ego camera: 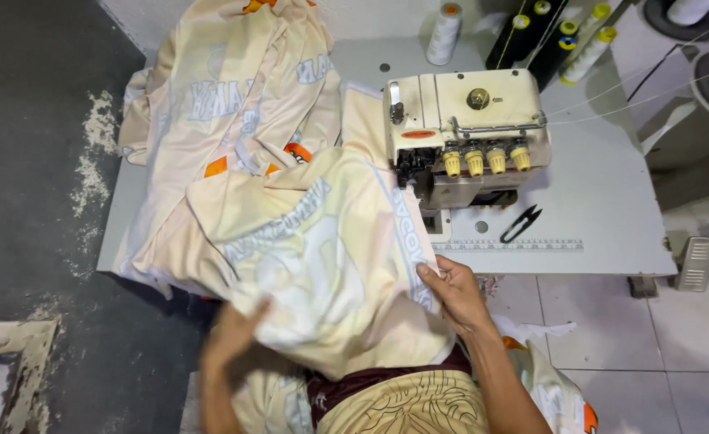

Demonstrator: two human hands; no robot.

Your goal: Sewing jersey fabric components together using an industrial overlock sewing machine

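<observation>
Seen from the head camera, a cream fabric point(322, 249) with pale lettering is spread across the table point(604, 201), just left of the serger point(467, 133). Its long axis is laid from the far left of the table down toward the person's lap, and its right hem is run alongside the serger's front-left corner. The near end is draped over the table edge.

The right hand point(455, 293) is closed in a pinch on the fabric's right hem, thumb on top, just in front of the serger. The left hand point(238, 329) is blurred and pressed against the fabric's lower left fold; its fingers are partly tucked under the cloth, so it cannot be told how far it is closed.

Black snips point(522, 223) are laid on the table to the right of the serger's base, pointed diagonally toward it. Thread cones point(444, 32) are stood behind the serger. A ruler strip point(515, 244) is set along the table edge in front of the serger.
</observation>
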